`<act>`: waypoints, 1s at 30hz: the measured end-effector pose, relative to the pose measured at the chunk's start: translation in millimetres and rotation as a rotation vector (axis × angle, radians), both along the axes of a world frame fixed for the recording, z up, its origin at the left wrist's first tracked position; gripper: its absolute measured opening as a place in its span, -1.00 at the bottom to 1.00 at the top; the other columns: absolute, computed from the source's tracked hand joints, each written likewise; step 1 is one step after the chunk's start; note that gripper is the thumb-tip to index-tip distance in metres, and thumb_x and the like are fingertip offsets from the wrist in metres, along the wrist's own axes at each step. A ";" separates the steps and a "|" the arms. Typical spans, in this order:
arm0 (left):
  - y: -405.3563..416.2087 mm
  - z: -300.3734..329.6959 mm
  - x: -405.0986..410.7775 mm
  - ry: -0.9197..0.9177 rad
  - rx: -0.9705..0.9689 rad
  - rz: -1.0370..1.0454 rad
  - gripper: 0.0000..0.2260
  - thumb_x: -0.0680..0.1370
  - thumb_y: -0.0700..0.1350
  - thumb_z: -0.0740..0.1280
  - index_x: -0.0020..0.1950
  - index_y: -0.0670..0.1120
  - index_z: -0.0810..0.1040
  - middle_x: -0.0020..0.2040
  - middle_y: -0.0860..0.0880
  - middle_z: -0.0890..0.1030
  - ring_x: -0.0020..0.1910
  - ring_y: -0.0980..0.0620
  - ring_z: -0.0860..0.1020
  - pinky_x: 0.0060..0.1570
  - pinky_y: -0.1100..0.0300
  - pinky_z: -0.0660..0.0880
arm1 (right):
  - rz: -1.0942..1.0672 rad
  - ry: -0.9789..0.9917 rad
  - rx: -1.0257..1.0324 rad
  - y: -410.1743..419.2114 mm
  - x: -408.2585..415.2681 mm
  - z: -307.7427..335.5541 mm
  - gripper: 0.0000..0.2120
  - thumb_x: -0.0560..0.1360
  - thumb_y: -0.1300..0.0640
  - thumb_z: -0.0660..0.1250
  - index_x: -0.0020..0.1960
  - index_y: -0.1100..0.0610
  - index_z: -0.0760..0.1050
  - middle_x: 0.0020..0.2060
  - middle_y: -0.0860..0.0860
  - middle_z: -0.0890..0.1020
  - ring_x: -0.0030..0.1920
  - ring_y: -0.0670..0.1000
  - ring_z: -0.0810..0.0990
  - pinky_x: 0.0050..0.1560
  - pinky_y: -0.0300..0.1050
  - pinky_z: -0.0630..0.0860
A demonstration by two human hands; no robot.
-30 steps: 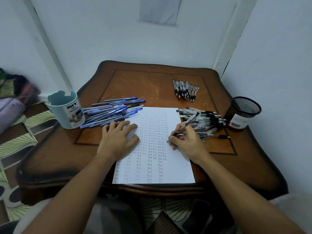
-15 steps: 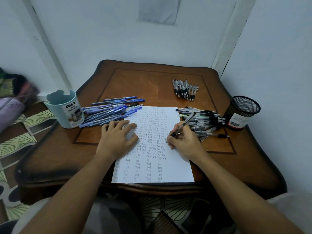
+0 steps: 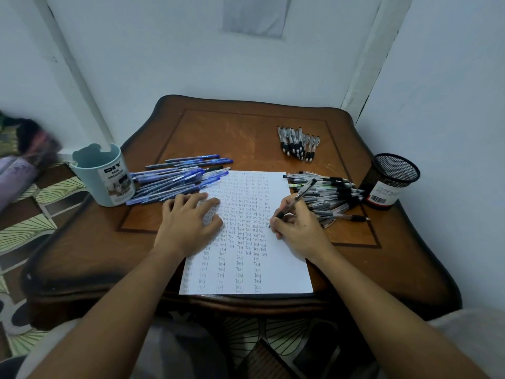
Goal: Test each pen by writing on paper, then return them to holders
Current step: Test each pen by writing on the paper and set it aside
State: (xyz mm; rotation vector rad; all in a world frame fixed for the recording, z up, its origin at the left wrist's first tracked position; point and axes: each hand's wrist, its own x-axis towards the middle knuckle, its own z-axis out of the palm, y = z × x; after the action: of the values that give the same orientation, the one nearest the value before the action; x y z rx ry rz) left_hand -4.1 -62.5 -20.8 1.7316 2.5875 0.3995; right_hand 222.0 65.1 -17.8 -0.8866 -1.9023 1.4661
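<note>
Black pen pile (image 3: 332,196) crowds my right hand (image 3: 299,229); blue pens (image 3: 180,180) beyond my flat left hand (image 3: 188,224). Gripped pen (image 3: 293,203): tip down-left on paper (image 3: 284,269), barrel up-right.

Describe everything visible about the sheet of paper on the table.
The sheet of paper is white and lies flat on the wooden table, its near edge at the table's front edge. Columns of the handwritten word "Test" cover most of it; its lower right is blank. The left hand presses flat on its left side. The right hand rests on its right edge, holding a black-grip pen with the tip at the paper. Blue pens overlap its far left corner.
</note>
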 end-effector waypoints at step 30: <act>-0.5 -0.9 -0.1 -0.003 0.000 0.007 -0.42 0.47 0.31 -0.10 0.42 0.24 0.37 0.47 0.15 0.34 0.39 0.03 0.23 0.38 -0.08 0.09 | -0.039 0.040 -0.096 1.0 3.1 2.8 -0.76 0.52 0.37 0.38 -0.02 0.11 0.38 -0.23 0.18 0.60 -0.28 0.14 0.56 -0.19 0.07 0.51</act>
State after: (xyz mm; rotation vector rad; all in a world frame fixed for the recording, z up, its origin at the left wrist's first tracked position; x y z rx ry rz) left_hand -4.2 -63.0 -21.7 1.7212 2.5918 0.4023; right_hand 225.2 66.1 -15.0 -0.9260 -1.7880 1.5516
